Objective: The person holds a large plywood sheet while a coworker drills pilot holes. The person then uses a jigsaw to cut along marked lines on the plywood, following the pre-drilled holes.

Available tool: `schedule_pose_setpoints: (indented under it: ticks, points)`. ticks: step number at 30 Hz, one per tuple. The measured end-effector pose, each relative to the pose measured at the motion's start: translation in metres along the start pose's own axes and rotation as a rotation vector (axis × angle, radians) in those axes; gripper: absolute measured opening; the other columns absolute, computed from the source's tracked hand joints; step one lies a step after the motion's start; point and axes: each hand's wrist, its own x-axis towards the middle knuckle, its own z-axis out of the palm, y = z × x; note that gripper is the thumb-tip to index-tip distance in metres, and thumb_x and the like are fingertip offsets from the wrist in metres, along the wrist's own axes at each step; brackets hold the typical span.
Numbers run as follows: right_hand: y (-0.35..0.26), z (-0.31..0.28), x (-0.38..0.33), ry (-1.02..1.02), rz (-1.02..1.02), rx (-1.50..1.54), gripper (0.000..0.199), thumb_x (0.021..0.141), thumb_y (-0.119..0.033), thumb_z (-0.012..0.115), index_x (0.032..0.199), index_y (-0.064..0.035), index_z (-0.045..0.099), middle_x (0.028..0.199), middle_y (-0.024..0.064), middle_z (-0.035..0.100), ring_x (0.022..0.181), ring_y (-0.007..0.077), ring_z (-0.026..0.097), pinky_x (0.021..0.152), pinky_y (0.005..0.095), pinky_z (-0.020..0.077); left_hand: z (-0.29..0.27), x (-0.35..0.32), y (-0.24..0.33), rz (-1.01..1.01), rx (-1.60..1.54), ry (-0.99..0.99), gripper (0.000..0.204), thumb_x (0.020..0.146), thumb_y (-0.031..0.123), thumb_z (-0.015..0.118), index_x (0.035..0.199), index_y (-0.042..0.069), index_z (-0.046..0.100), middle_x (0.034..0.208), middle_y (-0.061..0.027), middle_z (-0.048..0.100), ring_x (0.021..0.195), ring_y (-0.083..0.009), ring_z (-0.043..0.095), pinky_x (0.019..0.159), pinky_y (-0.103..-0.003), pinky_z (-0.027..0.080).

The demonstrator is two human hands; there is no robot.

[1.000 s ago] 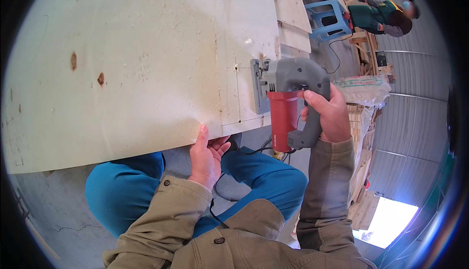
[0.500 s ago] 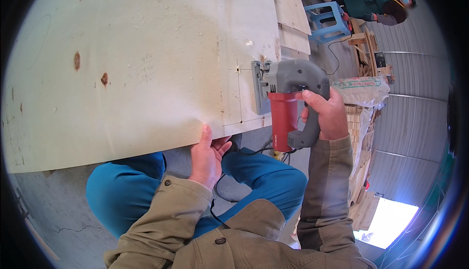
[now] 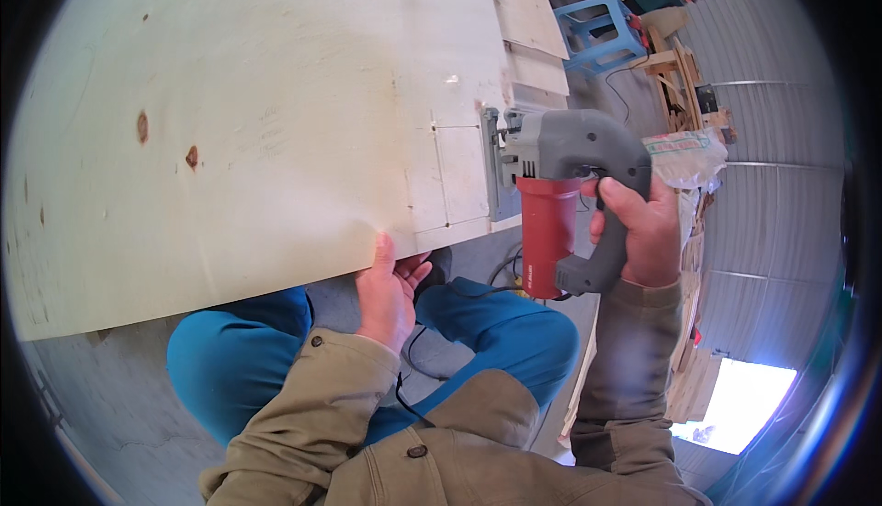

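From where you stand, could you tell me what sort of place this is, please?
Probably a woodworking shed: a large plywood sheet being cut with a red and grey jigsaw, corrugated metal walls, and stacked timber on the concrete floor.

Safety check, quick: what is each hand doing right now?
Left hand: gripping the plywood sheet edge.
Right hand: closed on the jigsaw handle.

A large pale plywood sheet [image 3: 257, 111] with brown knots carries a grey-and-red handheld jigsaw [image 3: 551, 185] at its right edge. Grey concrete floor [image 3: 92, 414] lies beneath.
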Motion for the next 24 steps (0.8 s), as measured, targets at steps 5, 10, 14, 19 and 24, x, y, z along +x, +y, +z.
schedule_pose_setpoints:
  ticks: [5, 10, 14, 19, 24]
  points:
    - [-0.031, -0.038, -0.044, 0.016, -0.087, 0.063, 0.031, 0.091, -0.018, 0.071, 0.114, 0.0034, 0.068, 0.1, 0.013, 0.073, 0.065, 0.0121, 0.063, 0.059, 0.0268, 0.052, -0.004, 0.005, 0.001, -0.028, 0.005, 0.016, 0.047, 0.107, 0.049, 0.052, 0.135, 0.011, 0.057, 0.121, -0.0074, 0.067, 0.109, -0.0214, 0.066, 0.087, -0.035, 0.053]
    - [-0.019, -0.054, -0.085, 0.096, -0.09, 0.159, 0.03, 0.092, -0.015, 0.071, 0.115, 0.0034, 0.066, 0.102, 0.0129, 0.072, 0.066, 0.0117, 0.063, 0.059, 0.0266, 0.0525, -0.012, 0.006, 0.003, -0.012, -0.013, 0.017, 0.039, 0.102, 0.044, 0.063, 0.126, 0.013, 0.062, 0.116, -0.0038, 0.068, 0.103, -0.0186, 0.065, 0.089, -0.039, 0.052]
    - [0.008, -0.054, -0.109, 0.075, -0.076, 0.248, 0.024, 0.093, -0.013, 0.072, 0.109, 0.0031, 0.067, 0.098, 0.0116, 0.072, 0.065, 0.0117, 0.064, 0.058, 0.0269, 0.053, -0.021, 0.001, 0.018, 0.062, -0.102, 0.047, 0.033, 0.099, 0.037, 0.07, 0.122, 0.014, 0.064, 0.114, -0.0003, 0.069, 0.102, -0.0174, 0.064, 0.092, -0.039, 0.051]
    - [0.038, -0.044, -0.131, 0.081, -0.039, 0.237, 0.021, 0.093, -0.012, 0.073, 0.106, 0.0032, 0.066, 0.092, 0.0098, 0.072, 0.065, 0.0127, 0.064, 0.059, 0.0271, 0.0521, -0.027, -0.003, 0.036, 0.135, -0.166, 0.035, 0.033, 0.098, 0.035, 0.073, 0.122, 0.014, 0.065, 0.116, -0.0003, 0.07, 0.105, -0.0175, 0.064, 0.1, -0.04, 0.049]
    - [0.059, -0.037, -0.147, 0.051, -0.004, 0.261, 0.02, 0.094, -0.011, 0.072, 0.106, 0.0037, 0.066, 0.091, 0.0085, 0.071, 0.067, 0.0124, 0.064, 0.062, 0.0267, 0.0516, -0.025, -0.006, 0.039, 0.149, -0.161, 0.032, 0.035, 0.1, 0.035, 0.07, 0.125, 0.012, 0.065, 0.118, -0.0012, 0.069, 0.108, -0.0188, 0.063, 0.102, -0.042, 0.049]
